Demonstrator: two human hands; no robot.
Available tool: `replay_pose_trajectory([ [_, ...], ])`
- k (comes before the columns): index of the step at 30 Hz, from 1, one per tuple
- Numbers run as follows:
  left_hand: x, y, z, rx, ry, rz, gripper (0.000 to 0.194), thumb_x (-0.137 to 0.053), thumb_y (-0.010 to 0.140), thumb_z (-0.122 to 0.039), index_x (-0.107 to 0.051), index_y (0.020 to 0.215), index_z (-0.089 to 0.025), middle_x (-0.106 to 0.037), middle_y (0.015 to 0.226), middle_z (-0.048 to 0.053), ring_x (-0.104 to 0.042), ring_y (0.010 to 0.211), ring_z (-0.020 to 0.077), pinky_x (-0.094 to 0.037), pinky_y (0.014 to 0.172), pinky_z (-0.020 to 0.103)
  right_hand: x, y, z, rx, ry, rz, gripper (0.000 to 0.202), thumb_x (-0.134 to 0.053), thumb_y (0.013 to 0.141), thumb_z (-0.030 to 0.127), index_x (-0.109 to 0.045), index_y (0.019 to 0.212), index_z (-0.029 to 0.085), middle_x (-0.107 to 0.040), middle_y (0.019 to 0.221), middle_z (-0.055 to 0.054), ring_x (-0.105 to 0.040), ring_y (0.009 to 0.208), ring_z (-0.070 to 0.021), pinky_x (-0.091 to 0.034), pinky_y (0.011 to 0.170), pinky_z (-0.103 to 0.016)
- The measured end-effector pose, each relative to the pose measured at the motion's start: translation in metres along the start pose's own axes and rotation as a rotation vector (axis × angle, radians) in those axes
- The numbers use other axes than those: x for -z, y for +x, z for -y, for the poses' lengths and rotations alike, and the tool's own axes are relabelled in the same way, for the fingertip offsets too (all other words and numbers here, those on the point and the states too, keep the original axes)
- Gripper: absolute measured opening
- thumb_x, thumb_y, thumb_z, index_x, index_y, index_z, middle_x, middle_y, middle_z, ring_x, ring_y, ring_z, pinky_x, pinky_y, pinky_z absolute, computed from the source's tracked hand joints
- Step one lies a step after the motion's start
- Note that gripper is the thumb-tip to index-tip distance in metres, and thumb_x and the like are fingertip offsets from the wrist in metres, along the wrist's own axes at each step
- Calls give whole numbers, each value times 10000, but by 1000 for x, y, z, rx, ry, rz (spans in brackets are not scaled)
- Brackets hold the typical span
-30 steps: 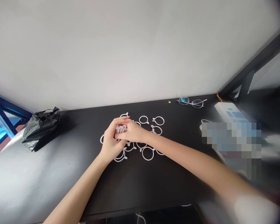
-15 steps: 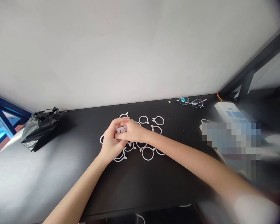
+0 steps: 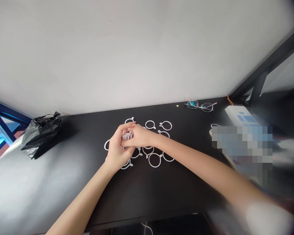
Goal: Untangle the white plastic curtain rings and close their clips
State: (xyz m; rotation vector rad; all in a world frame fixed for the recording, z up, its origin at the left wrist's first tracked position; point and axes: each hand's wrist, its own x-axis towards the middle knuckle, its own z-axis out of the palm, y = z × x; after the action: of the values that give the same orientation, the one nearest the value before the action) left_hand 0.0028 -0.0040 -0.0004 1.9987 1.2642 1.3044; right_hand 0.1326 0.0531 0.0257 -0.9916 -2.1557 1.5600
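Note:
My left hand (image 3: 117, 148) and my right hand (image 3: 140, 135) are closed together over the middle of a black table (image 3: 147, 189). Between them is a bunch of white curtain rings (image 3: 127, 135), of which only the clustered small ends show through the gap in the fingers. The left fingers wrap round the bunch from the left, and the right hand covers it from the right. Several loose white rings (image 3: 155, 160), each with a small eyelet, lie about and partly under both hands. Another ring (image 3: 166, 125) rests beyond my right wrist.
A crumpled black plastic bag (image 3: 40, 135) sits at the left. Eyeglasses (image 3: 200, 106) lie near the wall at the back right. Toward the right edge are a white and blue box (image 3: 241, 114) and a pixelated patch. A blue metal frame (image 3: 5, 120) stands at far left.
Both hands stay clasped on the bunch at nearly the same spot. The white ends between the fingers have shifted slightly, and the whole view has moved a little.

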Motion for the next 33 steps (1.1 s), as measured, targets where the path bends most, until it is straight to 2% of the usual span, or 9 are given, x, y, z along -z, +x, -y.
replay_pose_trajectory([
  [7, 0, 0, 1, 2, 56, 25, 541, -573, 705, -51, -502, 1215, -218, -590, 1287, 100, -600, 1136, 256, -512, 924, 406, 2, 2, -2, 26, -28, 12, 171, -624, 690, 323, -521, 716, 189, -544, 708, 19, -508, 650, -132, -393, 545, -251],
  [16, 1, 1, 2, 26, 59, 71, 552, -556, 704, -37, -487, 1222, -215, -598, 1268, 95, -623, 1070, 229, -526, 881, 365, 1, 2, -5, -25, -37, 1, 196, -631, 676, 333, -543, 776, 189, -545, 722, 19, -520, 660, -138, -403, 546, -258],
  [21, 2, 2, 5, 21, 78, 167, 583, -525, 692, -23, -475, 1242, -211, -599, 1230, 99, -611, 1083, 243, -529, 864, 368, -2, 2, -9, -53, -41, 15, 183, -618, 645, 233, -507, 781, 186, -555, 727, 16, -544, 649, -143, -404, 515, -250],
  [26, 3, 2, 7, -3, 139, 249, 615, -522, 706, -10, -439, 1275, -227, -544, 1281, 105, -577, 1147, 259, -530, 883, 382, -5, 4, -9, -82, -115, 41, 128, -573, 659, 142, -451, 667, 183, -471, 601, 34, -474, 561, -123, -313, 451, -241],
  [33, 8, 1, 4, -2, 251, 354, 648, -527, 746, -16, -379, 1335, -243, -467, 1365, 111, -562, 1183, 291, -534, 912, 427, -8, -1, 13, -115, -263, 40, 314, -532, 700, -14, -342, 540, 179, -348, 530, 29, -362, 535, -100, -264, 478, -272],
])
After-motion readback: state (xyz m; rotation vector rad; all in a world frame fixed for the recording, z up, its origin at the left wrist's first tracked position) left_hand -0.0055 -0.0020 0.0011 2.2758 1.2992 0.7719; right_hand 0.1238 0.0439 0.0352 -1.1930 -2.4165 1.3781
